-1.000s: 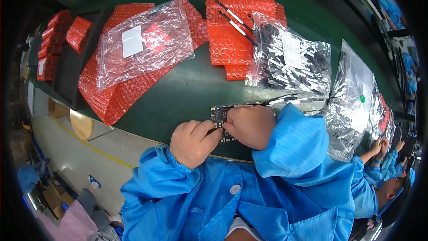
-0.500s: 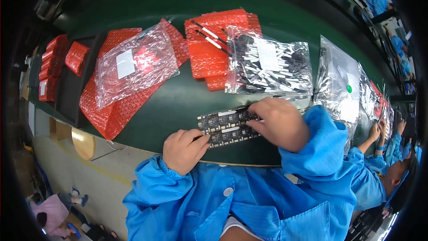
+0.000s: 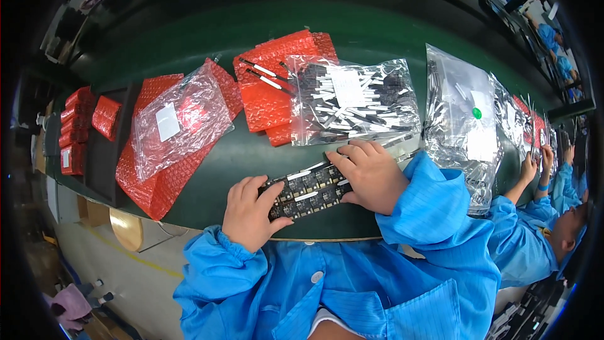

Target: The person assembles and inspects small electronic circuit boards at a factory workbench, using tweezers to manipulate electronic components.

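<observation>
A black circuit board panel (image 3: 307,194), with rows of small components and white strips across it, lies slantwise near the table's front edge. My left hand (image 3: 246,215) grips its left end, the thumb along the near edge and the fingers at the far edge. At its right end my right hand (image 3: 372,177) has it between the thumb and the fingers, covering that part. Just beyond the panel is a clear bag (image 3: 352,127) full of black-and-white strip-like parts. A few loose strips (image 3: 264,79) of the same look lie on red bubble wrap (image 3: 261,108).
On the left, a clear bag (image 3: 168,119) lies on more red bubble wrap (image 3: 141,186), beside a black tray (image 3: 104,162) with red wrapped bundles (image 3: 107,116). Another clear bag (image 3: 462,119) stands at the right. A co-worker's hands (image 3: 535,160) are further right.
My left hand has spread from a pinch at the panel's corner to a grip spanning its left end. The panel is tilted more, its right end further away. The whole view has shifted slightly.
</observation>
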The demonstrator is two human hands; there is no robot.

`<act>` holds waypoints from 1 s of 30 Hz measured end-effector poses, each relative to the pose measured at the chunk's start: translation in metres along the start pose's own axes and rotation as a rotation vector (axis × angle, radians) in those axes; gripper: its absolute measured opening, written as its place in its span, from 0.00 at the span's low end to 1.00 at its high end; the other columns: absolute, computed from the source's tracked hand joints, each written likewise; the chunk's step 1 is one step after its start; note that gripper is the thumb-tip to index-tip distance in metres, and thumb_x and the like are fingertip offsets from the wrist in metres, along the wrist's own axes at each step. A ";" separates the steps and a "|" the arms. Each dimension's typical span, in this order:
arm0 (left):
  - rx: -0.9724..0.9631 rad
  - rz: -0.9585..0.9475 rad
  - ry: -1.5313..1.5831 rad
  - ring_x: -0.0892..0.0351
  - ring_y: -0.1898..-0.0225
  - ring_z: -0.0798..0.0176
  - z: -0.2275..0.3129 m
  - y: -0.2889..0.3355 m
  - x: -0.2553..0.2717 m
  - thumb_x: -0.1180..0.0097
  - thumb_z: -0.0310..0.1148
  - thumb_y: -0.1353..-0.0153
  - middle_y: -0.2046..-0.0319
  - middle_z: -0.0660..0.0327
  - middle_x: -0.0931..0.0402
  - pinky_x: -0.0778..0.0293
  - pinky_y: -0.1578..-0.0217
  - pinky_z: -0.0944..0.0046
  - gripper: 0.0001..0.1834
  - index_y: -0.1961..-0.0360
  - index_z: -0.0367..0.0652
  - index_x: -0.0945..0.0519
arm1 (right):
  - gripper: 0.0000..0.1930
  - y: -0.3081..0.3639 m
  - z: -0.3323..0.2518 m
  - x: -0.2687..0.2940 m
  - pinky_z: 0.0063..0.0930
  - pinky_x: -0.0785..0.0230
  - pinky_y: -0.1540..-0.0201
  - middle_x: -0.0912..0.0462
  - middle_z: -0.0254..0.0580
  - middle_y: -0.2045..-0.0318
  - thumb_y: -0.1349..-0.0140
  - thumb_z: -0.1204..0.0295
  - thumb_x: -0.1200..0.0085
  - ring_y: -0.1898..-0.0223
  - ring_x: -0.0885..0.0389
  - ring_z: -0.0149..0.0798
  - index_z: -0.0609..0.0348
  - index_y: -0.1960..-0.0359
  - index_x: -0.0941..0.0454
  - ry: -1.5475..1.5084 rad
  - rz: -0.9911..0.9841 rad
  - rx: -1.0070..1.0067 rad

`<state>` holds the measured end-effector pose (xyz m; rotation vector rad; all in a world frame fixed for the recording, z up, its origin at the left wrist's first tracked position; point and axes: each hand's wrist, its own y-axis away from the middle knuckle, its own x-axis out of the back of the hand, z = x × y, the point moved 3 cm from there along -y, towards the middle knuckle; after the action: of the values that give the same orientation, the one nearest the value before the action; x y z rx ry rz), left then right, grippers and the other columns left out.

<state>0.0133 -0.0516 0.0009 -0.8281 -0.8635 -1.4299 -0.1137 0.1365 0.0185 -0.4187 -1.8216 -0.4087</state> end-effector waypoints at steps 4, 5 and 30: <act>0.123 -0.052 0.179 0.37 0.48 0.46 0.001 0.000 0.003 0.30 0.33 0.63 0.52 0.52 0.35 0.38 0.47 0.54 0.35 0.49 0.44 0.29 | 0.40 0.002 0.001 0.005 0.38 0.41 0.45 0.30 0.46 0.51 0.64 0.65 0.32 0.49 0.32 0.49 0.57 0.44 0.35 -0.100 -0.015 0.010; 0.154 -0.043 0.330 0.35 0.49 0.48 -0.004 0.000 0.003 0.31 0.31 0.62 0.52 0.52 0.35 0.35 0.49 0.57 0.35 0.48 0.44 0.30 | 0.40 0.004 0.000 0.006 0.38 0.41 0.46 0.30 0.46 0.51 0.63 0.66 0.33 0.50 0.32 0.49 0.57 0.44 0.35 -0.116 -0.025 0.014; -0.191 0.241 1.248 0.31 0.56 0.61 0.035 -0.070 0.040 0.50 0.30 0.41 0.54 0.50 0.32 0.37 0.50 0.60 0.33 0.37 0.39 0.49 | 0.09 0.150 0.116 0.089 0.22 0.32 0.69 0.24 0.31 0.74 0.38 0.68 0.53 0.73 0.26 0.26 0.62 0.65 0.24 -1.025 1.019 -0.561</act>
<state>-0.0580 -0.0385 0.0506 -0.0488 0.3176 -1.4672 -0.1626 0.3302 0.0821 -2.1220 -2.0738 0.0778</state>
